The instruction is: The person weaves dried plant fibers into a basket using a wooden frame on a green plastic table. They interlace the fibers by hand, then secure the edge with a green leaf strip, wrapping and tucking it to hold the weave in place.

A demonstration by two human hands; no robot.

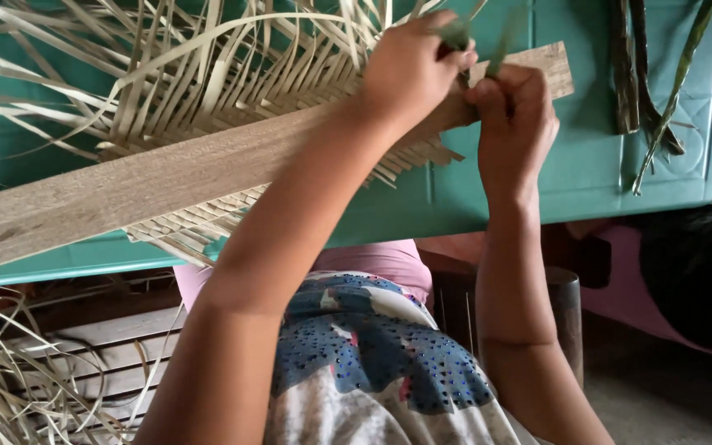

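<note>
Green strip [456,33] inside left hand [412,70] grip

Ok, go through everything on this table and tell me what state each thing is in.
Left hand: pinching a green strip.
Right hand: gripping a green strip.
Woven mat: part woven, loose ends splayed.
Wooden plank: lying across the mat.
Green leaves: lying unwoven on the table.

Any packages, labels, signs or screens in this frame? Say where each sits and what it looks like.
None in view. The frame shows only both hands, left hand and right hand, pinching green strips at the end of a wooden plank laid over a mat of pale woven strips on a teal plastic table.
</note>
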